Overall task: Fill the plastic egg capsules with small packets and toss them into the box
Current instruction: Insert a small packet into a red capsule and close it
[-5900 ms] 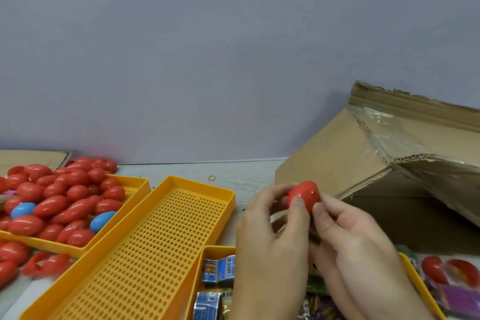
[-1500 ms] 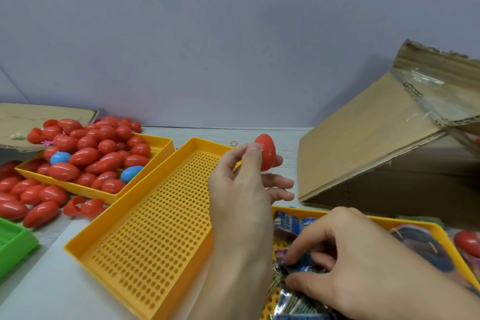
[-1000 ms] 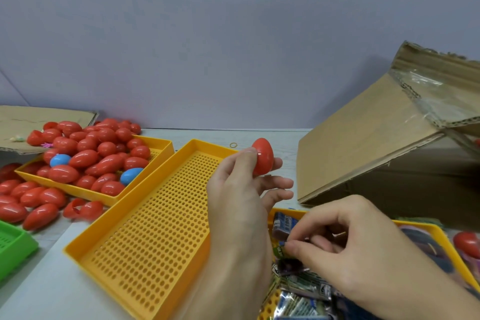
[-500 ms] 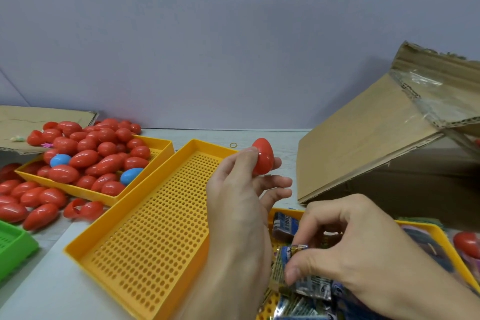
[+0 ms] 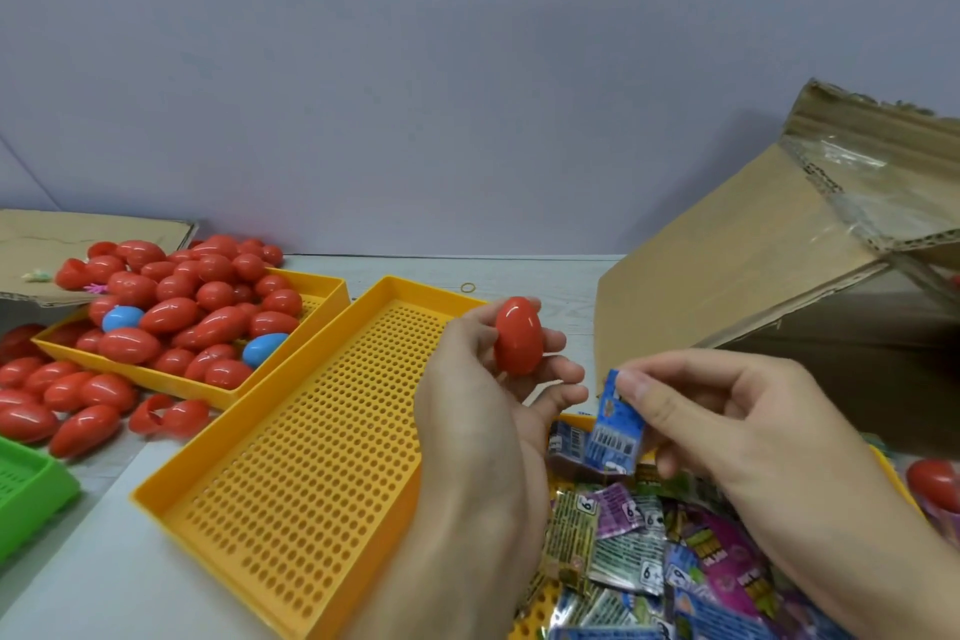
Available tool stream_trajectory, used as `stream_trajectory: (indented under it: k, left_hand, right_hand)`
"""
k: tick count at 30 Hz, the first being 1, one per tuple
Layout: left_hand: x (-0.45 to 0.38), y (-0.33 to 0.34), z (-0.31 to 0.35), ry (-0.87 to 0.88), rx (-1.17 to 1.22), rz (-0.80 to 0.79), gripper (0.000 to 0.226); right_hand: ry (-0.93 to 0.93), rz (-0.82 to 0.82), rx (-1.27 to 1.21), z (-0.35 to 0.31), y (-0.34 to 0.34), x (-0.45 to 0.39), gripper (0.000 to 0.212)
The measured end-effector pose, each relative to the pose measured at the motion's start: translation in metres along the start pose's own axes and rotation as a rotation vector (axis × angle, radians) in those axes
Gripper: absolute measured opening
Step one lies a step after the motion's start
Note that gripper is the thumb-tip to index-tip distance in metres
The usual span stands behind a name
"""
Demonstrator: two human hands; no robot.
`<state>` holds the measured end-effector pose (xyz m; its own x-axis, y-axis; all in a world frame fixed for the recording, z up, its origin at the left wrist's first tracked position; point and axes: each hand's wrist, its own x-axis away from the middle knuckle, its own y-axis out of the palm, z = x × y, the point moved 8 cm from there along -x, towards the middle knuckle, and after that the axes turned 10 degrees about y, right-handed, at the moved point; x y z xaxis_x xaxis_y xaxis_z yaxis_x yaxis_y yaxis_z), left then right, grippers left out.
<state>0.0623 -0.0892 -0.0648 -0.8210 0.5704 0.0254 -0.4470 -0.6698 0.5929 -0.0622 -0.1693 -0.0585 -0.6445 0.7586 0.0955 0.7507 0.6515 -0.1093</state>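
Red egg capsule (image 5: 518, 335) is upright in the person's left hand (image 5: 478, 411), fingers curled around it, above the near end of an empty perforated yellow tray (image 5: 291, 442). Right hand (image 5: 727, 421) pinches a blue packet (image 5: 615, 424) between thumb and fingers, just right of the capsule, over a heap of packets (image 5: 639, 551). Cardboard box (image 5: 779, 286) stands tilted on the counter (image 5: 78, 577), at right. A second tray (image 5: 322, 296) at left holds red capsules (image 5: 192, 307).
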Motion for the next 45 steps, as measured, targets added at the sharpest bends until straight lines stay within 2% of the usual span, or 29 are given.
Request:
stream_trajectory:
  k: [5, 10, 14, 17, 20, 26, 30, 33, 35, 41, 45]
  left_hand:
    - [0.002, 0.005, -0.002, -0.017, -0.129, -0.08, 0.02]
    - [-0.001, 0.009, 0.002, 0.131, -0.511, -0.197, 0.021]
    - [0.004, 0.013, -0.003, 0.139, -0.679, -0.293, 0.019]
    - [0.005, 0.015, 0.001, 0.164, -0.669, -0.289, 0.024]
    - [0.005, 0.015, 0.005, 0.196, -0.645, -0.263, 0.026]
    - [0.003, 0.012, 0.011, 0.278, -0.604, -0.233, 0.027]
    - [0.003, 0.014, 0.014, 0.317, -0.595, -0.252, 0.031]
    - [0.004, 0.018, 0.013, 0.321, -0.599, -0.299, 0.032]
    - [0.006, 0.023, 0.012, 0.314, -0.593, -0.335, 0.032]
    - [0.009, 0.03, 0.01, 0.301, -0.596, -0.42, 0.032]
    - [0.01, 0.032, 0.011, 0.307, -0.568, -0.424, 0.033]
  right_hand:
    - [0.012, 0.054, -0.114, 0.01, -0.007, -0.005, 0.039]
    - [0.053, 0.074, -0.265, 0.016, -0.01, -0.006, 0.03]
    - [0.082, 0.08, -0.386, 0.02, -0.013, -0.008, 0.028]
    - [0.071, 0.088, -0.435, 0.018, -0.013, -0.007, 0.03]
    - [0.049, 0.089, -0.441, 0.017, -0.013, -0.008, 0.024]
    - [0.048, 0.161, -0.351, 0.019, -0.021, -0.008, 0.012]
    - [0.05, 0.14, -0.308, 0.018, -0.017, -0.008, 0.009]
    - [0.074, 0.104, -0.323, 0.018, -0.012, -0.008, 0.038]
    - [0.077, 0.072, -0.347, 0.016, -0.01, -0.008, 0.047]
    - [0.033, 0.004, -0.438, 0.011, -0.009, -0.008, 0.044]
    - [-0.052, 0.09, -0.366, 0.011, -0.016, -0.009, 0.032]
